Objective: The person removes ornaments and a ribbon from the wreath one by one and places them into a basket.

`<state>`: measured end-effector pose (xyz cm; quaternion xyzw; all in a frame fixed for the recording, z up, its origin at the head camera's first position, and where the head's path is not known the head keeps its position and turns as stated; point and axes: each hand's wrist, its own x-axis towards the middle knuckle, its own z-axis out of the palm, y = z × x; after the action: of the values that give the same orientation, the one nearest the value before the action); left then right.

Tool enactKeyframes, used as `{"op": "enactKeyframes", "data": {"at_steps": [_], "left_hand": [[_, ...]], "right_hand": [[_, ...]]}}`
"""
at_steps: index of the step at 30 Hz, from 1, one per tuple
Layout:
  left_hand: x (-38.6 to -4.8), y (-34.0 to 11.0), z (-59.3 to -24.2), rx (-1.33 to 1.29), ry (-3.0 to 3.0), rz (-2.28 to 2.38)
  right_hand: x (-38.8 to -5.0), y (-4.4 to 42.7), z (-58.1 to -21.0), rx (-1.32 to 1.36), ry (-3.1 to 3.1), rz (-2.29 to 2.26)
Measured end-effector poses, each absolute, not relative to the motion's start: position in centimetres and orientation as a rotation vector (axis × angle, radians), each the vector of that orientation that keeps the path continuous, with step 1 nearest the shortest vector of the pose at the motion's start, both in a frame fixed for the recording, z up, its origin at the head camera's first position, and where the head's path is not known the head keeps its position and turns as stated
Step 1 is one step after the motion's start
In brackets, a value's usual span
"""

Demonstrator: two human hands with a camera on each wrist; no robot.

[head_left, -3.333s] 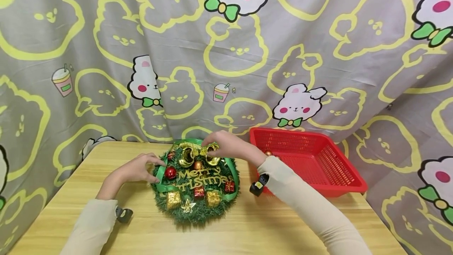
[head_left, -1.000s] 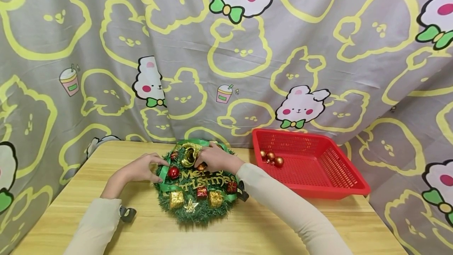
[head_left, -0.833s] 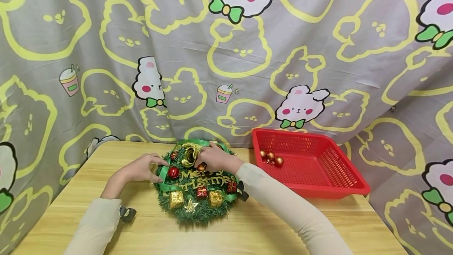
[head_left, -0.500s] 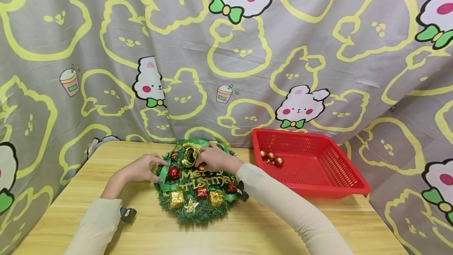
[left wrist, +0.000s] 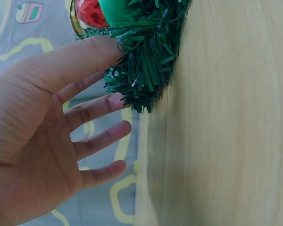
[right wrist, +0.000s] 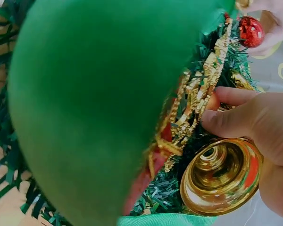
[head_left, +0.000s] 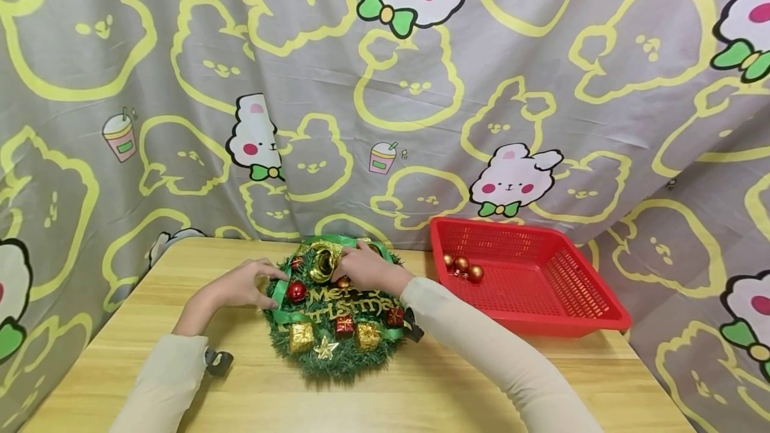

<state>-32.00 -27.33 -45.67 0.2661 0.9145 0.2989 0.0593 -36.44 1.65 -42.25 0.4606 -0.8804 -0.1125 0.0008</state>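
A green Christmas wreath (head_left: 337, 366) lies on the table, trimmed with green ribbon, gold "Merry Christmas" lettering (head_left: 345, 306), small gift boxes (head_left: 301, 337), a gold star (head_left: 325, 348) and a red ball (head_left: 296, 291). My left hand (head_left: 243, 284) holds the wreath's left edge between thumb and fingers; its last two fingers stick out free in the left wrist view. Above the lettering, my right hand (head_left: 367, 268) pinches an orange-gold ball ornament (right wrist: 212, 101) with thumb and index finger. A gold bell (right wrist: 221, 176) sits beside that hand; the hand covers the wreath's upper right part.
A red plastic basket (head_left: 541, 323) stands at the table's right, with several gold balls (head_left: 475, 274) in its left corner. The wooden table (head_left: 240, 393) reaches back to a grey patterned curtain (head_left: 415, 146).
Since the oldest frame my right hand has come down from the bells to the ball at the wreath's middle, and its forearm uncovers the basket's balls. Little differs over the last second.
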Motion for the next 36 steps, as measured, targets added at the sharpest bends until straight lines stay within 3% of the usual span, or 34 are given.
{"op": "enactKeyframes", "data": {"at_steps": [36], "left_hand": [[-31.9, -27.3, -45.7, 0.804, 2.773, 0.896]], "right_hand": [[-36.7, 2.2, -44.2, 1.428, -2.457, -0.717]]}}
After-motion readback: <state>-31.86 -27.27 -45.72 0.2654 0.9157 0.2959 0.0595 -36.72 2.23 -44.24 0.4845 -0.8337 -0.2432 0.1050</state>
